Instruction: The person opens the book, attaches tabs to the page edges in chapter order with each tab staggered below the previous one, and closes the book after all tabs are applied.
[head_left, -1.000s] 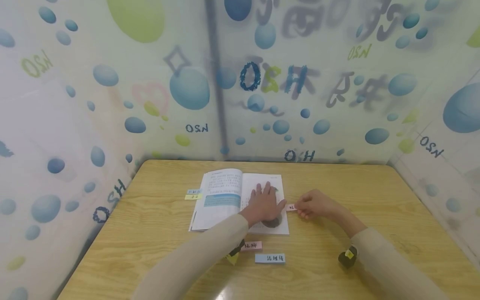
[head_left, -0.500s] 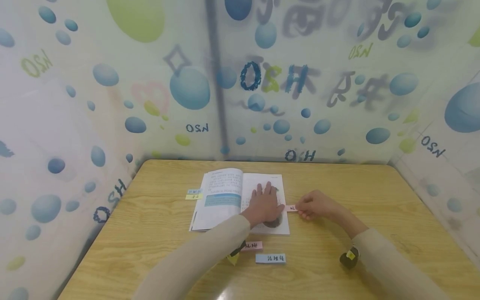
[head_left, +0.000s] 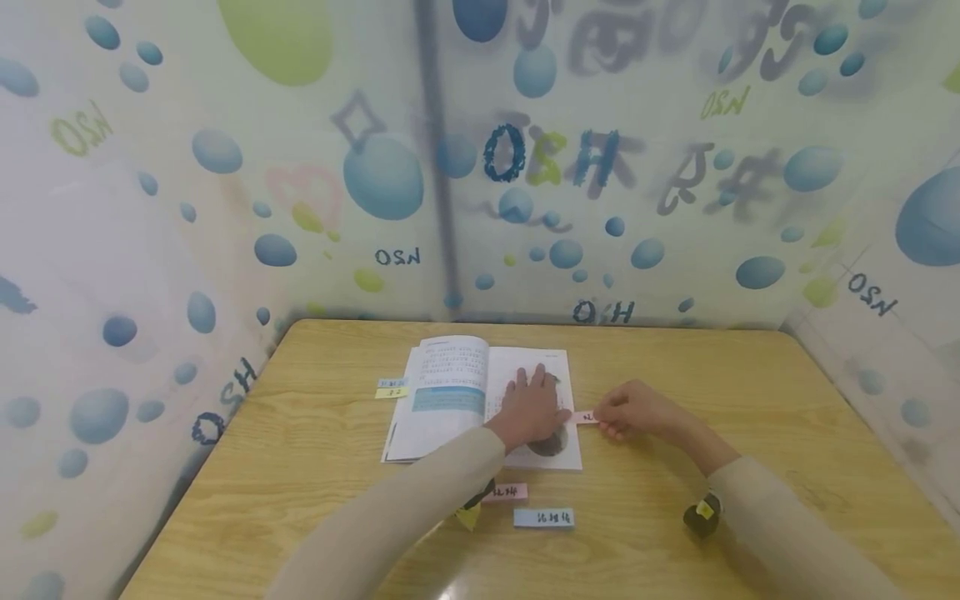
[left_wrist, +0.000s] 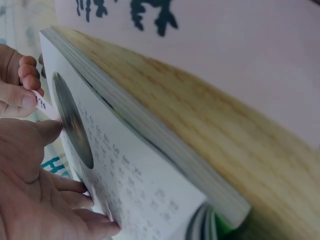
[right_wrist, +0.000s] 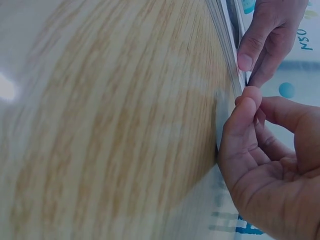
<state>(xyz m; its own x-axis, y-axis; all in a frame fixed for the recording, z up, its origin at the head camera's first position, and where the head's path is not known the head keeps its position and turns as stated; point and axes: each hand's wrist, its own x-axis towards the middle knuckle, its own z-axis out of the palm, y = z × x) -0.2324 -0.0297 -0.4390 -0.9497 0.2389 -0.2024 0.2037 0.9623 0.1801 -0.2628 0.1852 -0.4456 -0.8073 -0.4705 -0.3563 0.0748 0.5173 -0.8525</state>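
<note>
An open book [head_left: 448, 433] lies on the wooden table, printed text and a blue box on its left page. My left hand [head_left: 531, 410] rests with spread fingers on the right page, over a dark round picture [left_wrist: 72, 120]. At the page's right edge a pink paper tab [head_left: 586, 417] with dark handwriting sticks out. My right hand [head_left: 636, 408] pinches the tab's outer end between thumb and curled fingers. In the left wrist view the left thumb lies at the tab's inner end. The right wrist view shows the right fingertips [right_wrist: 248, 100] close to the book's edge.
Blue and yellow tabs [head_left: 392, 393] stick out from the book's left side. Nearer me lie a pink strip [head_left: 510, 492], a blue strip [head_left: 543, 518] and a yellow piece [head_left: 468, 518] partly under the left sleeve. A patterned wall [head_left: 525, 283] borders the table's [head_left: 330, 500] far edge.
The view has shifted slightly. Both hands stay in place, the left on the page and the right pinching the pink tab.
</note>
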